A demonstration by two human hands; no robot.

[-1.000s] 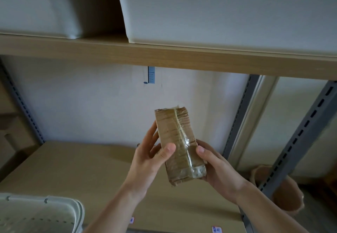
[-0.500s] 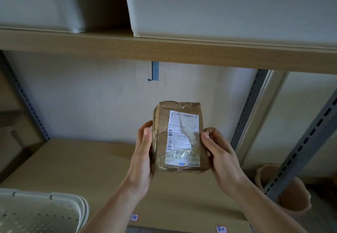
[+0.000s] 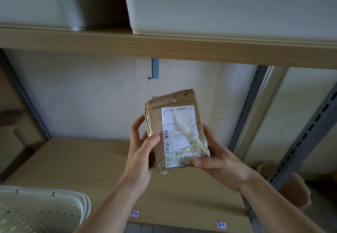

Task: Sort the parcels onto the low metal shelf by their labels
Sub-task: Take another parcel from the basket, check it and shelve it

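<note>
A small brown cardboard parcel (image 3: pixel 175 128), wrapped in clear tape, is held up in front of me above the shelf board (image 3: pixel 76 167). Its white shipping label with a barcode faces me, upside down. My left hand (image 3: pixel 141 152) grips its left edge, thumb on the front. My right hand (image 3: pixel 217 161) cups its lower right corner, thumb pressed on the label's bottom edge. Two small handwritten tags, one (image 3: pixel 135 213) and another (image 3: pixel 221 225), are stuck on the shelf's front edge.
A white perforated plastic basket (image 3: pixel 36 210) sits at the lower left. Large white bins (image 3: pixel 228 6) stand on the upper wooden shelf. Grey slotted metal uprights (image 3: pixel 300 141) rise at right, with a brown pot (image 3: pixel 295 187) behind them. A cardboard box (image 3: pixel 12 123) is at far left.
I turned the parcel from its taped side to its label side, then tilted it a little to the left. My thumbs shifted onto its front. The view moved slightly.
</note>
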